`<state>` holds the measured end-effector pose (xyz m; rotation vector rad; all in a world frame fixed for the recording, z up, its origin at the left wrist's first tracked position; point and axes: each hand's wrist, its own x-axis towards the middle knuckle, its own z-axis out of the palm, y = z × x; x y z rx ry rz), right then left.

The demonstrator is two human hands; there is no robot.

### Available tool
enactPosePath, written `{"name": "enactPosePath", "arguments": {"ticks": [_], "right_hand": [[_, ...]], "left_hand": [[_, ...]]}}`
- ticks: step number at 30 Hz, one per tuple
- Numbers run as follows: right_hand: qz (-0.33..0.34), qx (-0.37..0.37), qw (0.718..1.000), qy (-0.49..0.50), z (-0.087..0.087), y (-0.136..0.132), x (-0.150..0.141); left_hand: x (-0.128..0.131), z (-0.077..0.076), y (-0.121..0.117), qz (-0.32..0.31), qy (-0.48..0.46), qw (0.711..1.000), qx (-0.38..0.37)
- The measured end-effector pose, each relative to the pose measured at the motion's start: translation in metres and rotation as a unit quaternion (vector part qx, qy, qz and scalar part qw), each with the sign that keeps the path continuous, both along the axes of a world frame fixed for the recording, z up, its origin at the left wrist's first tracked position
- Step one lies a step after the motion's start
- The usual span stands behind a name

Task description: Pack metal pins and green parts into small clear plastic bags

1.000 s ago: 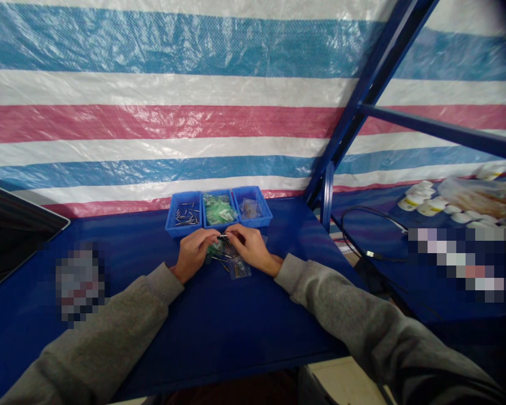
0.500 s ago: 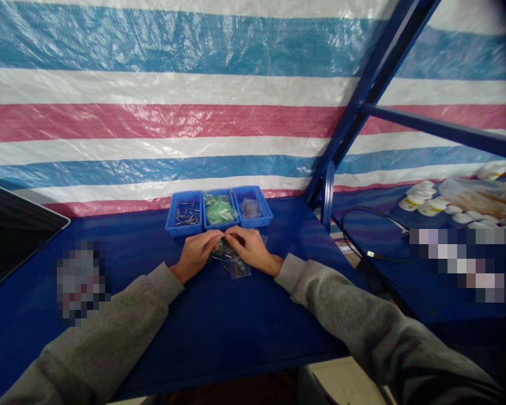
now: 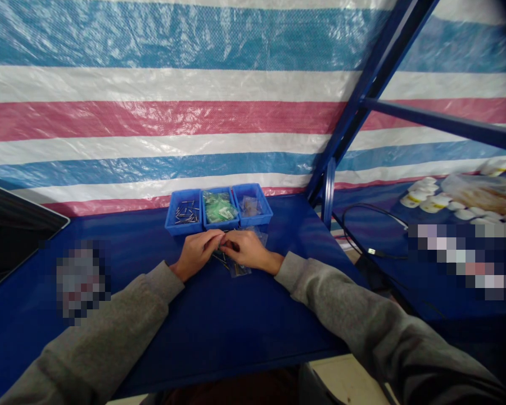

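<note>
My left hand [image 3: 198,253] and my right hand [image 3: 249,250] meet over the table, their fingertips pinched together. Whatever they pinch is too small and covered to name. Beneath the fingers lie a few thin metal rods [image 3: 221,260], and a small clear plastic bag [image 3: 240,269] shows under my right palm. Just beyond the hands stand three blue bins in a row. The left bin [image 3: 185,229] holds loose metal pieces [image 3: 187,214], the middle bin [image 3: 222,226] holds green-tinted plastic packets [image 3: 219,207], and the right bin [image 3: 259,218] holds small clear bags [image 3: 249,206].
A blurred-out object [image 3: 80,281] lies at the left on the blue table [image 3: 236,326], near a dark screen-like panel [image 3: 17,236]. A blue metal frame [image 3: 341,135] rises at the right. Beyond it are white bottles [image 3: 434,203] and a black cable [image 3: 349,225].
The fingers of my right hand have shifted slightly left and lower against the left fingertips, and that hand has turned a little. The left hand stays almost in place.
</note>
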<state>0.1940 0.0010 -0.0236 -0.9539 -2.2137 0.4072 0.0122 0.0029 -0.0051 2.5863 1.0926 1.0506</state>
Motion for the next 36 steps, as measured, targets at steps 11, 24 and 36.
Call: {"name": "enactPosePath", "arguments": {"ticks": [11, 24, 36], "right_hand": [[0.000, 0.016, 1.000, -0.006, -0.001, 0.001, 0.000], [0.080, 0.083, 0.979, -0.166, 0.015, -0.008, 0.011], [0.066, 0.098, 0.947, -0.300, 0.024, -0.015, 0.000]], "left_hand": [[0.001, 0.000, -0.001, 0.005, -0.005, 1.000, 0.004], [0.000, -0.001, 0.001, 0.061, -0.053, 0.997, 0.017], [0.000, 0.000, 0.001, 0.056, -0.058, 0.997, 0.022]]}}
